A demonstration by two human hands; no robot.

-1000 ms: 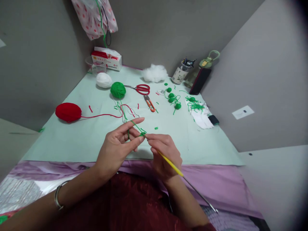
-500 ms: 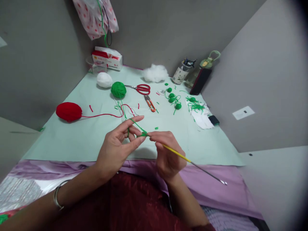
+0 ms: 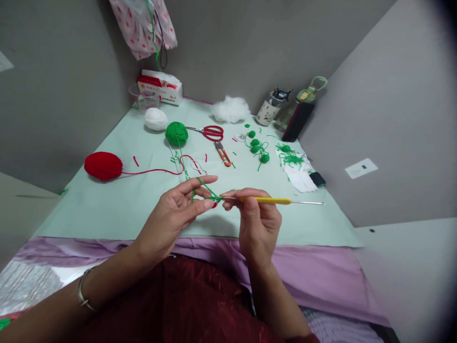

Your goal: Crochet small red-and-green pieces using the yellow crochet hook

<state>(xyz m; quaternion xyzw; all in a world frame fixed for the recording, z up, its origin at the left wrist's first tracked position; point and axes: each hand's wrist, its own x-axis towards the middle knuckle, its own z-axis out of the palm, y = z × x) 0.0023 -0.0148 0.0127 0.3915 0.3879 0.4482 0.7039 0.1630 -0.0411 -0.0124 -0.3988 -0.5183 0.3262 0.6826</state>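
Note:
My left hand pinches a small green crochet piece with a bit of red at its underside. Green yarn runs taut over the raised index finger and back to the green yarn ball. In my right hand is a yellow-handled crochet hook, lying nearly level, its near tip at the green piece. The far metal end points right. Beyond the hands, a red yarn ball lies at left with its strand trailing toward the middle, and a white yarn ball sits behind it.
Red-handled scissors and orange thread snips lie mid-table. Several small green crocheted balls are at right, near a white cloth. White stuffing, a pen cup, a bottle and a tissue box stand at the back.
The crochet hook has swung from slanting down to the right to nearly level, as my right hand turned. My left hand still pinches the green piece, and red now shows beneath it.

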